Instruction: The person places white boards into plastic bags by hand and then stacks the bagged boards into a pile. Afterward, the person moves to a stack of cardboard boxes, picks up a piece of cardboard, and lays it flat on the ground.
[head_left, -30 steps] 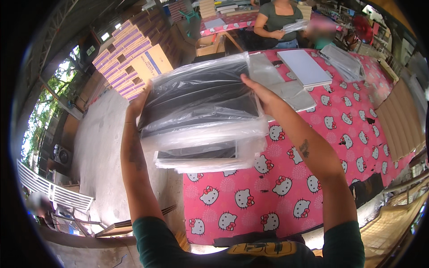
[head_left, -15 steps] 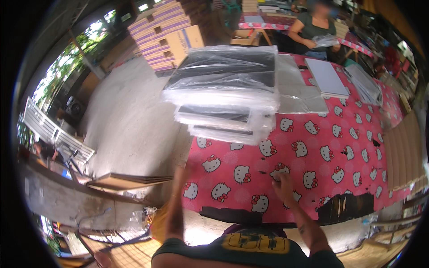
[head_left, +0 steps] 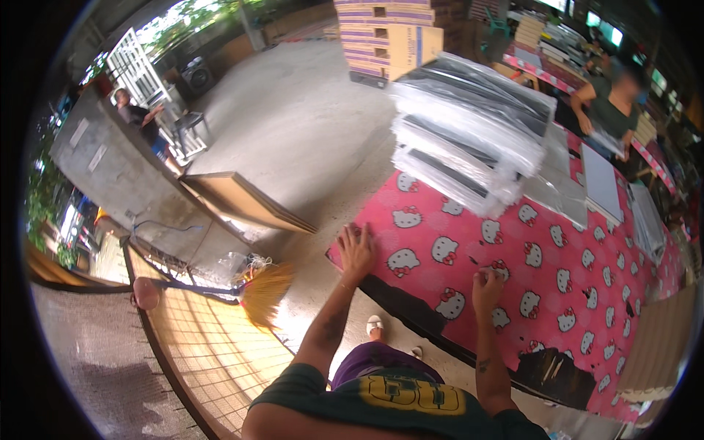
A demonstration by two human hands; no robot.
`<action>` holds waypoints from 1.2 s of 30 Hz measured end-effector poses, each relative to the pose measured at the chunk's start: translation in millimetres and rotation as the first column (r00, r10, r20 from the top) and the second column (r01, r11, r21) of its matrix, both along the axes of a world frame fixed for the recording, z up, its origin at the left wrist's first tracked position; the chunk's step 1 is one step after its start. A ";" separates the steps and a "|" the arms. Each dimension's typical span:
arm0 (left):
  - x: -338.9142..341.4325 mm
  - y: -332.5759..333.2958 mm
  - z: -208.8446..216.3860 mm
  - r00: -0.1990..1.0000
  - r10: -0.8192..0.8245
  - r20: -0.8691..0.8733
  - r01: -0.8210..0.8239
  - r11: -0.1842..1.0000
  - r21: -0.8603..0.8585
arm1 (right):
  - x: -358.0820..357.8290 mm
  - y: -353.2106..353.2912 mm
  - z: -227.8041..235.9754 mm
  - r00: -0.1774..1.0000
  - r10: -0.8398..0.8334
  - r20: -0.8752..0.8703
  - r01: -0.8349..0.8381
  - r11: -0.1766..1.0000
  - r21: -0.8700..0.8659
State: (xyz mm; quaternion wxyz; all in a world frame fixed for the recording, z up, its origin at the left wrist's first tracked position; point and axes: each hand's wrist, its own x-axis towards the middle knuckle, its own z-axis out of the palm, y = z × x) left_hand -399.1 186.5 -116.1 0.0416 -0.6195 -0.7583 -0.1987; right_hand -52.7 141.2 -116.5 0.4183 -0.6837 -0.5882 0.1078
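My left hand rests with its fingers spread on the near left corner of a table covered in pink cloth printed with white cat faces. Farther right, over the same cloth, the fingers of my right hand are curled and pressed together. Whatever they hold, if anything, is too small to make out. Beyond both hands, a stack of flat dark panels wrapped in clear plastic stands at the table's far left edge. Beside it lie a clear plastic sheet and a pale flat board stack.
Stacked cartons stand on the floor behind the table. A co-worker handles clear plastic at the far right; another person is by a low wall. Leaning boards and a straw broom are to my left.
The view has swung left, so the table and wrapped stack appear farther right. My left hand, blurred at the table's left edge before, now lies spread on the corner. My right hand stays curled.
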 end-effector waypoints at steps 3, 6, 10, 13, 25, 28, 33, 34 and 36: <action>-12.4 -19.3 0.8 0.997 -0.059 0.046 0.056 0.996 0.071 | -54.3 27.2 14.3 0.977 0.106 -0.186 -0.115 0.993 -0.038; -13.5 -12.8 2.3 0.997 -0.076 -0.012 0.076 0.996 0.034 | -120.1 63.3 43.9 0.958 0.253 -0.131 -0.246 0.967 0.066; -67.3 -26.2 21.2 0.947 -0.261 0.188 0.270 0.963 -0.024 | -229.7 131.7 137.1 0.976 0.054 0.211 -0.149 0.874 0.463; -131.7 -27.3 31.0 0.849 -0.362 0.386 0.306 0.931 0.200 | -259.1 215.4 167.7 0.881 -0.373 0.291 0.157 0.811 0.564; -483.8 -146.2 -14.0 0.880 0.324 0.349 -0.170 0.898 -0.406 | -322.9 330.5 162.3 0.605 -0.719 0.342 0.609 0.695 0.383; -496.1 -114.3 -21.4 0.843 0.366 0.394 -0.199 0.893 -0.404 | -339.0 350.0 161.6 0.607 -0.723 0.330 0.620 0.690 0.373; -457.6 -12.6 -27.3 0.834 0.126 0.537 0.100 0.923 -0.372 | -417.2 357.6 158.6 0.712 -0.604 0.357 0.495 0.793 0.355; -446.4 12.2 -30.6 0.830 0.049 0.555 0.193 0.909 -0.369 | -435.5 361.4 156.1 0.753 -0.561 0.345 0.432 0.816 0.383; -427.5 56.0 -23.7 0.804 0.034 0.594 0.320 0.817 -0.479 | -469.2 380.5 144.5 0.837 -0.433 0.336 0.288 0.869 0.402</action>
